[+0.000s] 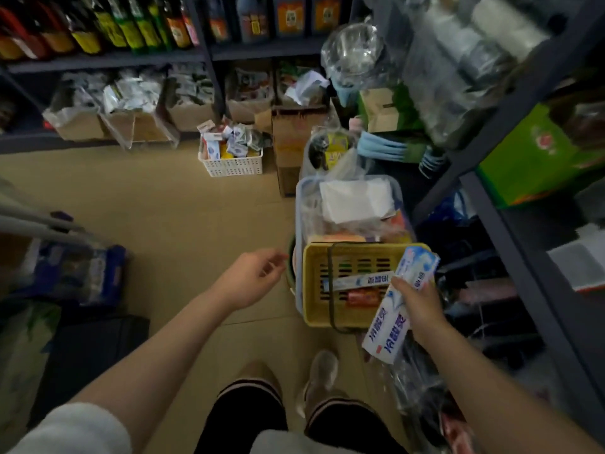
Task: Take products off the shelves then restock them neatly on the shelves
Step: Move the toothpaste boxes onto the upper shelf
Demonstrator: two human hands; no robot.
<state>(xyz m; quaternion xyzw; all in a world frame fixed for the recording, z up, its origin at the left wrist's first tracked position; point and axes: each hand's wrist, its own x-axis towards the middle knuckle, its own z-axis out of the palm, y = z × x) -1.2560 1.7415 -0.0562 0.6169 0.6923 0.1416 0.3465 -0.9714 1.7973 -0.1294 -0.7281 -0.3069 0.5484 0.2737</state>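
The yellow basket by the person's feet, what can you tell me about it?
The yellow basket looks like plastic, rectangular, with slotted walls and a dark thin handle folded across it. It stands on the tan floor against a clear bin. Inside lie a long white-blue toothpaste box and a red-orange pack. The right hand holds more toothpaste boxes over its right rim.

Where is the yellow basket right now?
In the head view the yellow basket sits low on the right, between the left hand and the right hand, which grips white toothpaste boxes.
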